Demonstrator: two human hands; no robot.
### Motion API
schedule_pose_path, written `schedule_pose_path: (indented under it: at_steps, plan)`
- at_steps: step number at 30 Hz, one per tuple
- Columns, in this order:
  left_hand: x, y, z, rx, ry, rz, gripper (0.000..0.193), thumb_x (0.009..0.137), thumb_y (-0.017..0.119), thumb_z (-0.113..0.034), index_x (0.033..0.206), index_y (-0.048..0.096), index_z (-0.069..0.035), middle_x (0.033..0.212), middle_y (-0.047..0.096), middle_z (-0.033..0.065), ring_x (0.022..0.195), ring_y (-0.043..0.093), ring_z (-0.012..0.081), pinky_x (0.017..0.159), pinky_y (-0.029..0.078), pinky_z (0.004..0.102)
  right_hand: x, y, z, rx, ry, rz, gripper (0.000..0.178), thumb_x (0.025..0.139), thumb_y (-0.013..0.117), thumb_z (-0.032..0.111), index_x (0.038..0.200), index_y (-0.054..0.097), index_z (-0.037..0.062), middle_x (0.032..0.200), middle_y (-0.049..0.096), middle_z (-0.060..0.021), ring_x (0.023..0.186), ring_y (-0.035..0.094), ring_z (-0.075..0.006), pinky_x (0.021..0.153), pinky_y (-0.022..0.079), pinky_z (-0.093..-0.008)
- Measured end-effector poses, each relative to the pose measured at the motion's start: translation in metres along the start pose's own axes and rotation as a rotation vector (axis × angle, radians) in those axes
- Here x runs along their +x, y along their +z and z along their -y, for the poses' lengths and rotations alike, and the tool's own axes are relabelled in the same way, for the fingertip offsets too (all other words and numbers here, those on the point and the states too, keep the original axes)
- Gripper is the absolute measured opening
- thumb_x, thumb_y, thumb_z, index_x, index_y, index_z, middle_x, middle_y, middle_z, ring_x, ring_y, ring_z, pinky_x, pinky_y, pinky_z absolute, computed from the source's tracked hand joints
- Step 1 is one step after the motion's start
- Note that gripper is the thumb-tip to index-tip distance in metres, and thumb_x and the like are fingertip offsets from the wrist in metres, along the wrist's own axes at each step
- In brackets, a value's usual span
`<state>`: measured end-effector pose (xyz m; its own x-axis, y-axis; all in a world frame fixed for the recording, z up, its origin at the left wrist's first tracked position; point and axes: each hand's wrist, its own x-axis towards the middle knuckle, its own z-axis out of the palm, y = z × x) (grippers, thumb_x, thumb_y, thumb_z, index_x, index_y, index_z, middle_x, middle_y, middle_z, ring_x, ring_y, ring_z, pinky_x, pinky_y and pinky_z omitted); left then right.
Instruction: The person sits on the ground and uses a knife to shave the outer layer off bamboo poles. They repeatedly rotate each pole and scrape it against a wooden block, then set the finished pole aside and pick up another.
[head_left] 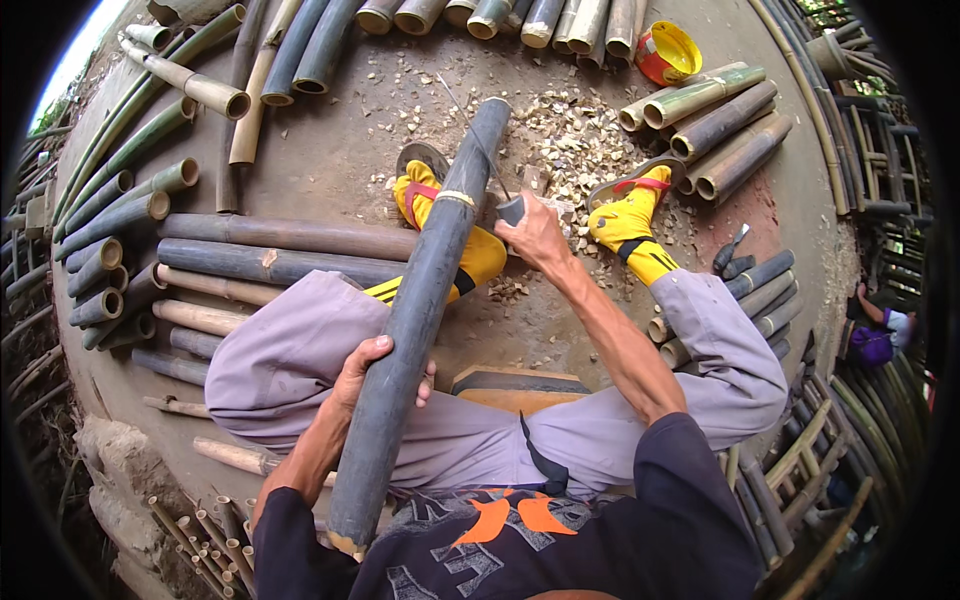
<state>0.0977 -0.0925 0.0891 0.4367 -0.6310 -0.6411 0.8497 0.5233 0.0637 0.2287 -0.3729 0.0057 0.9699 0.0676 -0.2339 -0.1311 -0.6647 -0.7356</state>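
A long dark bamboo pole (425,300) lies slanted across my lap, its far end resting by my yellow-socked left foot (420,195). My left hand (365,375) wraps around the pole near my thigh. My right hand (535,235) grips a knife handle (511,210), its thin blade (470,135) laid against the pole's upper part. My right foot (630,215) in a sandal rests among wood chips (570,130).
Cut bamboo poles lie stacked at left (270,250), along the top (480,15) and at right (720,125). A yellow bowl (668,50) sits at the top right. Pliers (730,250) lie by my right knee. Another person (880,335) crouches at far right among bamboo frames.
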Motion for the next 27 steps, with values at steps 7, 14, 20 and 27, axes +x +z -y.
schedule_pose_path:
  at_steps: [7, 14, 20, 27]
  plan:
    - [0.003, -0.005, 0.003, 0.001, -0.009, 0.01, 0.077, 0.074, 0.065, -0.045, 0.131, 0.041, 0.001, 0.093, 0.059, 0.0204, 0.071, 0.064, 0.0292, 0.064, 0.055, 0.0397, -0.007, 0.002, 0.003, -0.068, -0.056, 0.085, 0.025, 0.076, 0.062, 0.019, 0.087, 0.047, 0.0011, 0.066, 0.062, -0.0142, 0.053, 0.063, -0.0274, 0.049, 0.055, -0.0353]
    - [0.001, -0.004, 0.002, 0.014, 0.051, 0.031, 0.066, 0.076, 0.062, -0.042, 0.12, 0.047, 0.004, 0.093, 0.06, 0.0204, 0.071, 0.064, 0.0293, 0.061, 0.057, 0.0383, -0.019, 0.006, 0.012, -0.053, -0.216, 0.133, 0.02, 0.077, 0.062, 0.017, 0.087, 0.05, 0.0037, 0.062, 0.06, -0.0113, 0.048, 0.061, -0.0203, 0.047, 0.056, -0.0296]
    - [0.003, 0.006, 0.001, -0.014, 0.038, 0.002, 0.082, 0.073, 0.064, -0.045, 0.135, 0.036, 0.001, 0.091, 0.058, 0.0202, 0.066, 0.064, 0.0281, 0.054, 0.057, 0.036, -0.019, 0.002, 0.022, -0.123, -0.245, 0.212, 0.022, 0.074, 0.064, 0.016, 0.083, 0.048, 0.0036, 0.064, 0.061, -0.0121, 0.048, 0.06, -0.0232, 0.046, 0.054, -0.0338]
    - [0.008, 0.0, -0.002, -0.069, 0.005, 0.125, 0.072, 0.076, 0.059, -0.046, 0.126, 0.044, 0.003, 0.092, 0.059, 0.0189, 0.073, 0.064, 0.0284, 0.061, 0.056, 0.0385, -0.016, 0.003, 0.026, -0.046, -0.289, 0.152, 0.024, 0.075, 0.064, 0.016, 0.085, 0.045, 0.005, 0.057, 0.059, -0.014, 0.052, 0.064, -0.0272, 0.047, 0.056, -0.037]
